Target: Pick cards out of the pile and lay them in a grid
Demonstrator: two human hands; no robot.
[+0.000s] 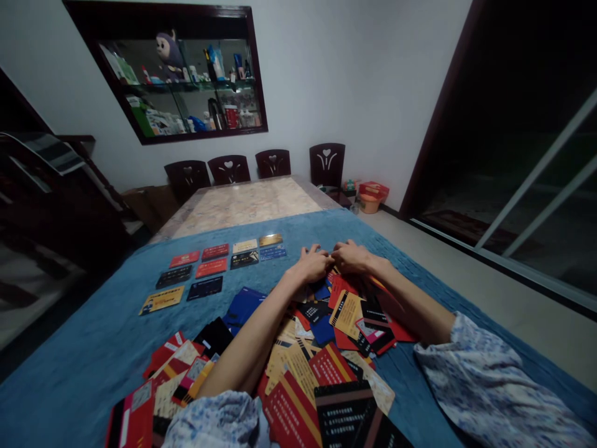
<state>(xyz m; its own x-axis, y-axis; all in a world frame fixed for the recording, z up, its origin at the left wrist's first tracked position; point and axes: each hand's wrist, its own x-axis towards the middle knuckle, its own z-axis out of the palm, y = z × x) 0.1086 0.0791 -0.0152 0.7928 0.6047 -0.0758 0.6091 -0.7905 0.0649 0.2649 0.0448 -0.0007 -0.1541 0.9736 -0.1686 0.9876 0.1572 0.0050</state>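
My left hand [311, 264] and my right hand [353, 256] meet at the far end of a heap of printed cards. Both have curled fingers, with the fingertips close together over the cards; what lies between them is too small and hidden to make out. Just below the hands is a blue card [321, 330] among red, black and yellow ones. A yellow card with black edging [346, 314] lies on top. Nearer me are a black card with white text [342, 414] and a red striped card [291, 414]. My left forearm covers part of the heap.
Rows of separate cards, including a yellow card [161, 300] and a red card [211, 267], lie at the left on the blue cloth [93, 348]. Beyond it are the bare marble tabletop [252, 199] and several dark chairs [327, 163]. A glass door [522, 186] is at the right.
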